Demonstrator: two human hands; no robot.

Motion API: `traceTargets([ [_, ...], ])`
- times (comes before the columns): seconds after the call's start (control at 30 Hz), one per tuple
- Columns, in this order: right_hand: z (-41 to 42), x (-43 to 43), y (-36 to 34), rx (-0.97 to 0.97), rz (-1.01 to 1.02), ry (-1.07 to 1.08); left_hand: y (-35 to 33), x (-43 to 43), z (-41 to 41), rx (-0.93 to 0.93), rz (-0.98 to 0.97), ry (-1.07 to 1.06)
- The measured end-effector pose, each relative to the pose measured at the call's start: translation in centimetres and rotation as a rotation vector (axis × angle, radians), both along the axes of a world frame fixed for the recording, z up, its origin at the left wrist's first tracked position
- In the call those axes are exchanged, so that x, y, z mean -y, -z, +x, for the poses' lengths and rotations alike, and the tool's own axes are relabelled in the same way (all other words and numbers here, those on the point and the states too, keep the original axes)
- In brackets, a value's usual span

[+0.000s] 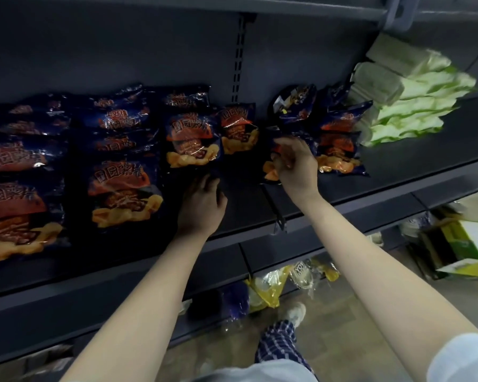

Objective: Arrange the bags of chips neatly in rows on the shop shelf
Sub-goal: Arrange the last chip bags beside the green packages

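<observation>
a chip bag (pixel 269 169) is pinched in the curled fingers of the right hand (pixel 295 166) at mid shelf (pixel 398 166). it is crowded by a flat bag (pixel 340 150) just to its right and an upright bag (pixel 294 104) behind. the left hand (pixel 202 205) is held loosely open beside another bag (pixel 193 142). green-and-white packs (pixel 409 106) are stacked at the far right.

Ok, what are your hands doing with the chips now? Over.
Right hand grips one chip bag. Left hand empty, below another bag. Green-white packs beside, not blocking.
</observation>
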State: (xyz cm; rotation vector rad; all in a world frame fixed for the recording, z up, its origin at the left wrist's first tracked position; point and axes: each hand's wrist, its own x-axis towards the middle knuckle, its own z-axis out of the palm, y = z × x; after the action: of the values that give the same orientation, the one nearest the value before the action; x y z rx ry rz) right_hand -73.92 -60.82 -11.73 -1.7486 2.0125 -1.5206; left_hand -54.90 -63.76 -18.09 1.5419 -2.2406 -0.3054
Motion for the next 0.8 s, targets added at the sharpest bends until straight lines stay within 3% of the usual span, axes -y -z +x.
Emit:
traceTargets([
  [0.37,0.0,3.7,-0.7,-0.016,-0.098,-0.038,-0.7,-0.5,0.1,0.031,0.006,-0.009],
  [0.67,-0.4,6.3,-1.9,-0.028,0.040,-0.135,-0.3,-0.3,0.1,0.035,0.011,-0.009],
  [0.8,-1.2,8.4,-3.0,-0.043,0.241,-0.164,-0.3,-0.7,0.0,0.010,-0.035,-0.021],
])
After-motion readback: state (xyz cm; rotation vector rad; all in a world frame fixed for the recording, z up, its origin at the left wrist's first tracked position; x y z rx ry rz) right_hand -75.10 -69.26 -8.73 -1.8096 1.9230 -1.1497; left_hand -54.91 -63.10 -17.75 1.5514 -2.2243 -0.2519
